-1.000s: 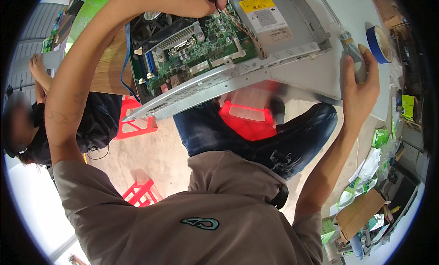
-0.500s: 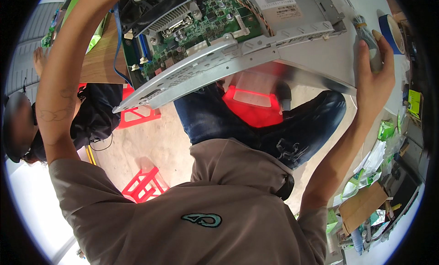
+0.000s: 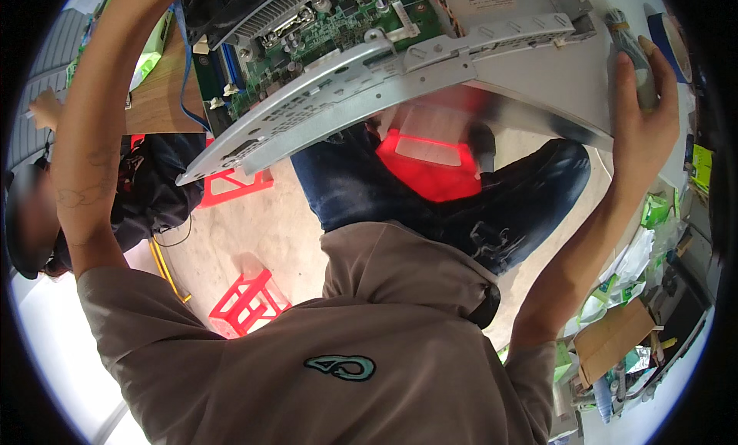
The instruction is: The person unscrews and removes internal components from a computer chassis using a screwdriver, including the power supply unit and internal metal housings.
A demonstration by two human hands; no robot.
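Observation:
An opened metal computer case (image 3: 369,99) lies tilted before me, its perforated side edge facing my lap. Inside it are a green motherboard (image 3: 361,22), a finned heatsink (image 3: 269,13) and a twisted wire along the right side. My left arm reaches up over the left end of the case; its hand is beyond the top edge of the view. At the right corner of the case, my right hand (image 3: 644,111) has its fingers around a small greyish bundle (image 3: 635,61), which looks wrapped in clear plastic.
A blue-edged tape roll (image 3: 669,47) sits beyond my right hand. Green and white packets (image 3: 615,272) and a cardboard piece (image 3: 615,341) lie at right. Red plastic stools (image 3: 430,168) stand on the floor. Another person (image 3: 157,180) sits at left by a wooden tabletop (image 3: 157,99).
The left hand, partly seen at the top edge before, has gone out of view. The case appears slightly higher and further left; my right hand and the bundle appear slightly further right.

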